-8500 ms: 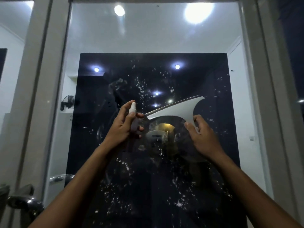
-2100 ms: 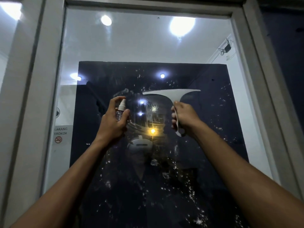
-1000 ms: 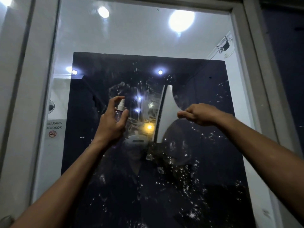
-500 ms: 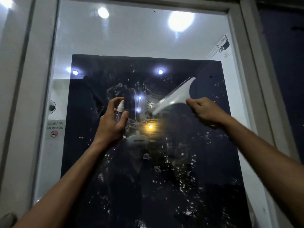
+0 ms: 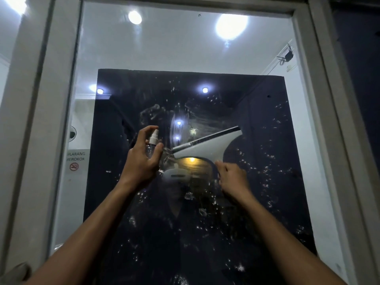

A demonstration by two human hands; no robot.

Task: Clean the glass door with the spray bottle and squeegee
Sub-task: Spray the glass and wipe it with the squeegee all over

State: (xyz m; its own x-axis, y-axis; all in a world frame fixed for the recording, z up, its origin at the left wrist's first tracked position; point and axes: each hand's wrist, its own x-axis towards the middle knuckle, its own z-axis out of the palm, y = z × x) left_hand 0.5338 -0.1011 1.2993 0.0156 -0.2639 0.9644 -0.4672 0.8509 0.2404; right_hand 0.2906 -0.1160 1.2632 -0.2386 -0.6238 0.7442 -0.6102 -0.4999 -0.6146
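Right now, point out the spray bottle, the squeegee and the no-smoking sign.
spray bottle [image 5: 153, 138], head view, on its white nozzle above the left hand's fingers.
squeegee [image 5: 207, 148], head view, on the pale body below the blade.
no-smoking sign [image 5: 74, 166], head view, on the red circle symbol.

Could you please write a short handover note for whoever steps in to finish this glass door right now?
Left hand grips the small clear spray bottle with white nozzle, raised at the pane.
Right hand holds the white squeegee, blade tilted, right end higher, against the framed glass door.
Done: glass sprayed.
Left: droplets cover the middle and lower pane; wipe those.
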